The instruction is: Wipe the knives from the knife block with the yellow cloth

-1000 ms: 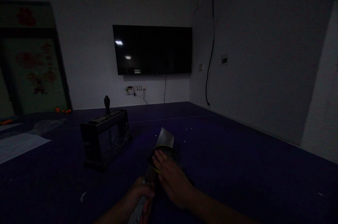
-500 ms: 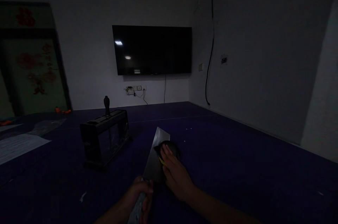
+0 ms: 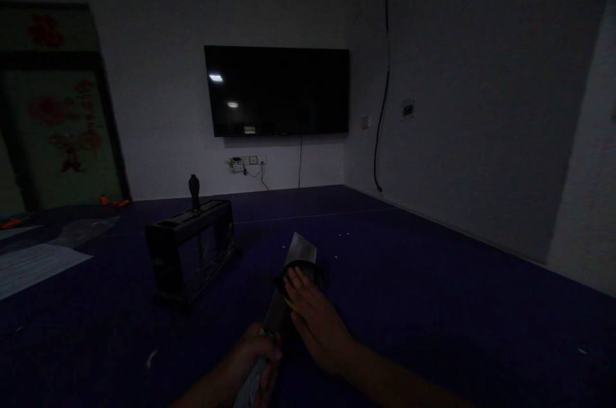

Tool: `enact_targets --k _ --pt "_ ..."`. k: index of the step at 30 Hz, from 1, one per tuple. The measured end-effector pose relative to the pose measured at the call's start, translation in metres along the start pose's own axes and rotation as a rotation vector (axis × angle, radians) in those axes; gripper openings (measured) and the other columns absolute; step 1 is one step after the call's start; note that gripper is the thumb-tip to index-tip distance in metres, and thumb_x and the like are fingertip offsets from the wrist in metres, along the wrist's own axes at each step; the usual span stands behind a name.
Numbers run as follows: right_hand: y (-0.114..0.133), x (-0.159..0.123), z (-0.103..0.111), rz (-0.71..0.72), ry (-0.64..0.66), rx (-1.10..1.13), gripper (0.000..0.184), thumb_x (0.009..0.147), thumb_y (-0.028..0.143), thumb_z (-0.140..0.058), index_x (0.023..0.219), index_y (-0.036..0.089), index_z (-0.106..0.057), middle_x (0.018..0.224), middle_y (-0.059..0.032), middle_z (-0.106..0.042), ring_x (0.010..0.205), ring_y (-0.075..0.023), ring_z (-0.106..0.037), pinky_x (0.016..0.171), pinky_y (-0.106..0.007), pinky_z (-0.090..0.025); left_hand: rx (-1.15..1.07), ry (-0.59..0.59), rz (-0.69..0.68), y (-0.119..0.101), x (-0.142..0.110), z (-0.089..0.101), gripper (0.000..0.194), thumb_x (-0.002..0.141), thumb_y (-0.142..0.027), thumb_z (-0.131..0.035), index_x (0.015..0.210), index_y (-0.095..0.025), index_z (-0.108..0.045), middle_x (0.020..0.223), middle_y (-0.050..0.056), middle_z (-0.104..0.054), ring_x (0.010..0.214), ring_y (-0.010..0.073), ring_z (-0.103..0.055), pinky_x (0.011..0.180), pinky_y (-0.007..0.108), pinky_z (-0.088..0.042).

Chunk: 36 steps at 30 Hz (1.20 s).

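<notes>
Nearest, at the lower middle, the left hand (image 3: 258, 355) is closed around the pale handle of a knife (image 3: 302, 249), thumb along its side, forearm rising from the bottom edge. The knife's long axis runs away from the person and slightly right; its broad blade ends in a slanting edge, over the middle of the worktop (image 3: 414, 273). The right hand (image 3: 320, 334) lies flat over a dark round disc (image 3: 315, 273) with a yellow rim, pressed to the blade; its fingers reach forward and left, its forearm coming in from the lower right. Whether those fingers grip the disc I cannot tell.

A white scrap (image 3: 151, 358) lies left of the left hand. Farther off, a black frame (image 3: 163, 257) with an upright knob stands left of the blade, well apart, narrowing the room there; a sheet (image 3: 41, 267) lies beyond its left side. To the right, a broad stretch of worktop reaches the side wall (image 3: 471, 126). Past the far edge hangs a TV (image 3: 279, 90).
</notes>
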State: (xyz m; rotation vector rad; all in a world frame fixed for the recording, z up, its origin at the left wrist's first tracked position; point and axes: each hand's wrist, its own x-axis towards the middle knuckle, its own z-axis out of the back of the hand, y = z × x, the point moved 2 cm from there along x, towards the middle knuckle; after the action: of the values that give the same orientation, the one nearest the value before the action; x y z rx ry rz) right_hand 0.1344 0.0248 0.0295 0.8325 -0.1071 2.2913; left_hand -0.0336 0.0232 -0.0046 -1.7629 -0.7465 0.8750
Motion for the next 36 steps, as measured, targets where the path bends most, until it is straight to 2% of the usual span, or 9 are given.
enact_targets --k 3,5,8,10,13,17,24,30,36 --pt "0.005 0.000 0.003 0.061 0.032 -0.031 0.053 0.091 0.020 -0.030 0.141 0.019 -0.011 0.147 -0.0028 -0.011 0.134 -0.0197 -0.008 0.108 -0.043 -0.021 0.031 0.015 0.014 0.001 -0.001 -0.001 0.018 0.075 -0.024 -0.057 0.086 -0.011 -0.059 0.077 0.005 -0.063 0.069 0.0175 -0.060 0.058 0.027 -0.047" --pt "0.006 0.000 0.004 0.073 0.040 -0.042 0.055 0.091 0.019 -0.030 0.141 0.019 -0.009 0.147 -0.0027 -0.010 0.134 -0.0195 -0.008 0.108 -0.043 -0.021 0.045 0.017 0.018 0.002 -0.002 0.000 0.028 0.082 -0.031 -0.052 0.102 -0.012 -0.055 0.099 0.006 -0.059 0.084 0.0176 -0.058 0.071 0.033 -0.049" --pt "0.006 0.000 0.004 0.067 0.041 -0.048 0.055 0.091 0.018 -0.030 0.141 0.019 -0.010 0.147 -0.0032 -0.011 0.134 -0.0195 -0.008 0.108 -0.043 -0.022 0.057 0.015 0.021 0.003 0.000 0.001 0.033 0.084 -0.034 -0.049 0.111 -0.015 -0.051 0.109 0.007 -0.054 0.092 0.0179 -0.056 0.078 0.038 -0.048" --pt "0.005 0.000 0.003 0.060 0.032 -0.049 0.054 0.090 0.018 -0.030 0.141 0.018 -0.011 0.147 -0.0037 -0.012 0.134 -0.0195 -0.010 0.108 -0.043 -0.022 0.059 0.017 0.023 0.003 0.001 0.001 0.031 0.084 -0.034 -0.049 0.107 -0.014 -0.053 0.104 0.006 -0.056 0.087 0.0161 -0.057 0.074 0.035 -0.049" --pt "0.003 0.000 0.002 0.054 -0.007 -0.044 0.052 0.091 0.018 -0.030 0.141 0.018 -0.014 0.147 -0.0044 -0.013 0.134 -0.0203 -0.011 0.108 -0.043 -0.023 0.051 0.015 0.021 0.002 0.003 0.001 0.021 0.078 -0.030 -0.057 0.085 -0.010 -0.059 0.075 0.003 -0.061 0.066 0.0139 -0.058 0.060 0.026 -0.048" --pt "0.000 0.000 0.000 0.010 -0.057 -0.036 0.049 0.093 0.022 -0.027 0.141 0.018 -0.015 0.147 -0.0054 -0.015 0.134 -0.0209 -0.012 0.107 -0.043 -0.024 0.026 0.010 0.018 0.003 0.005 -0.002 0.009 0.064 -0.021 -0.062 0.063 -0.013 -0.057 0.044 -0.001 -0.053 0.041 0.0141 -0.052 0.042 0.022 -0.037" --pt "-0.013 -0.001 -0.011 -0.095 -0.151 0.018 0.048 0.094 0.027 -0.027 0.140 0.021 -0.015 0.147 -0.0049 -0.015 0.134 -0.0212 -0.013 0.107 -0.045 -0.026 -0.003 0.048 0.031 0.003 0.008 -0.001 0.013 0.058 -0.024 -0.061 0.063 -0.013 -0.055 0.037 -0.001 -0.049 0.037 0.0143 -0.050 0.041 0.022 -0.036" --pt "-0.025 -0.001 -0.019 -0.176 -0.218 0.104 0.049 0.094 0.027 -0.028 0.140 0.020 -0.014 0.147 -0.0061 -0.015 0.134 -0.0211 -0.013 0.106 -0.047 -0.025 -0.020 0.118 0.008 0.002 0.006 -0.004 0.018 0.060 -0.029 -0.055 0.052 -0.013 -0.051 0.035 0.001 -0.047 0.030 0.0130 -0.045 0.036 0.022 -0.034" --pt "-0.026 -0.002 -0.020 -0.177 -0.206 0.078 0.049 0.093 0.025 -0.028 0.140 0.018 -0.015 0.147 -0.0061 -0.013 0.134 -0.0206 -0.011 0.107 -0.046 -0.024 -0.056 0.025 -0.055 0.008 0.009 -0.001 0.015 0.055 -0.027 -0.057 0.052 -0.013 -0.051 0.034 0.000 -0.048 0.027 0.0091 -0.040 0.033 0.019 -0.027"
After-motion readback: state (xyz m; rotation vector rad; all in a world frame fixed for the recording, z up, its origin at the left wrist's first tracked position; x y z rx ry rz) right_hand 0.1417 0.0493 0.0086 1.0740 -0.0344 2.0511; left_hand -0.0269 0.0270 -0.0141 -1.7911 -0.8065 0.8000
